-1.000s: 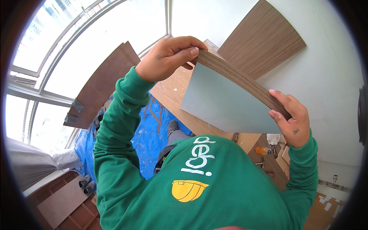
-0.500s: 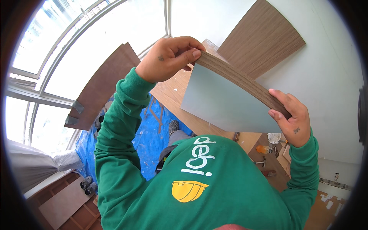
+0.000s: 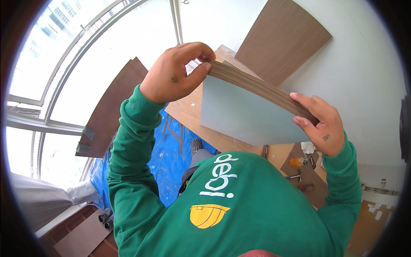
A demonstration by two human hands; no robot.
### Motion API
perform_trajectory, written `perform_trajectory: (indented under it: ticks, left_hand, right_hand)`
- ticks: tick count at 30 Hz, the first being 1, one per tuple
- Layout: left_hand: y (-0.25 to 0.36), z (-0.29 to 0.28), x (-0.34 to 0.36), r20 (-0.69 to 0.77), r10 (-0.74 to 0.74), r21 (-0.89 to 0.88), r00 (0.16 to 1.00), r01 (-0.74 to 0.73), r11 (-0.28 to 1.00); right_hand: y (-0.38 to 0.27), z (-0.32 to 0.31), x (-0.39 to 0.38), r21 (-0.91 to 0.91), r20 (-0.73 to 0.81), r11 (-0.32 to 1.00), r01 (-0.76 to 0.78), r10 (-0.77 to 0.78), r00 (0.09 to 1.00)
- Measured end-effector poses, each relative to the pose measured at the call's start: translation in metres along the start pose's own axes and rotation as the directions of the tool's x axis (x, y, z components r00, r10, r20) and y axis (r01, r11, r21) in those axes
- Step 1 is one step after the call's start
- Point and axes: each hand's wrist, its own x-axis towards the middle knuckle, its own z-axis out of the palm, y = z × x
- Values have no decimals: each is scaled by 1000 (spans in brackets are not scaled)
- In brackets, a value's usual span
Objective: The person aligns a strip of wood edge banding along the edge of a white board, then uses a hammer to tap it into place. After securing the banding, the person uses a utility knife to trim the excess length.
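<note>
**Pale-faced panel held by both ends of its wood-grain edge**

The panel (image 3: 248,113) lay just off the middle of the view, toward 2 o'clock, its smooth blue-grey face turned to the wearer and its wood-grain edge (image 3: 261,91) uppermost, sloping down from 12 o'clock to 3 o'clock. Behind and below it spread a wooden surface (image 3: 188,111); whether the panel's lower side rested there could not be told.

The left hand (image 3: 173,73), at 11 o'clock, was closed in a pinch on the upper end of the edge, thumb on the near side and forefinger bent over toward the far side. The right hand (image 3: 323,122), at 3 o'clock, was partly open and straddled the opposite end, thumb against the near side and fingers along the far side.

The panel looked stiff and of moderate weight, more awkward for its breadth than its mass. The smooth face would probably slide under a flat palm, and the corners seemed the parts likeliest to chip. The thick edge offered the surer hold: one hand near each end, thumb and fingers on opposite sides, kept the load balanced and the face untouched. The left pinch, right at the corner, seemed the weaker of the two.

A wood-grain board (image 3: 282,40) stood at 1 o'clock, a brown board (image 3: 111,111) at 9 to 10 o'clock, and a hammer (image 3: 295,176) and an orange bottle (image 3: 297,161) lay toward 4 o'clock.
</note>
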Motion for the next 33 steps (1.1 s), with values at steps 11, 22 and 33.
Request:
perform_trajectory:
  ticks: [11,22,33]
  left_hand:
    - [24,15,35,288,66,1,955,-69,998]
    - [15,22,28,186,154,-29,970,-151,988]
    - [11,19,26,207,198,0,958,-203,979]
  right_hand:
    - [13,-5,8,86,36,996,-9,5,999]
    - [10,-2,8,82,-38,996,28,-25,999]
    - [10,3,8,-62,-72,998,26,-30,997]
